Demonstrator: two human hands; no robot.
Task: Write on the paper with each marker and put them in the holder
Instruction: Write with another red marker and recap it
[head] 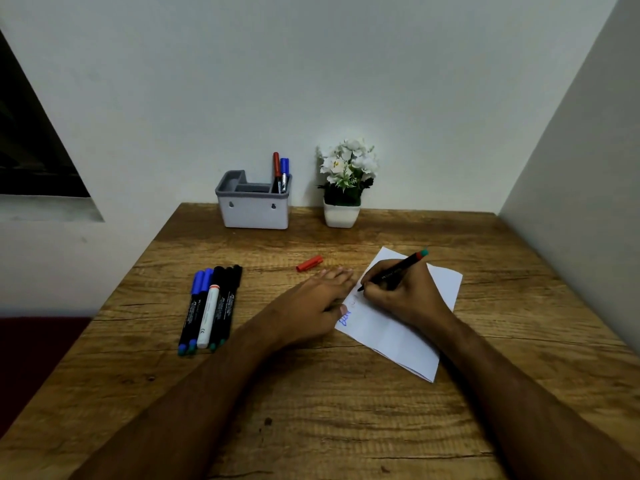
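Observation:
A white sheet of paper (pixel 398 337) lies on the wooden table, with blue scribbles near its left edge. My right hand (pixel 401 292) grips an uncapped black marker (pixel 405 265), its tip down on the paper's upper left part. My left hand (pixel 318 299) lies flat with straight fingers, pressing the paper's left edge. A loose red cap (pixel 309 263) rests on the table just beyond my left hand. Several capped markers (pixel 211 306) lie side by side at the left. The white and grey holder (pixel 254 209) at the back holds a red marker (pixel 276 168) and a blue marker (pixel 284 171).
A small white pot of white flowers (pixel 343 188) stands right of the holder against the wall. Walls close the table (pixel 311 410) in at the back and the right. The table's left edge drops off to a dark red floor.

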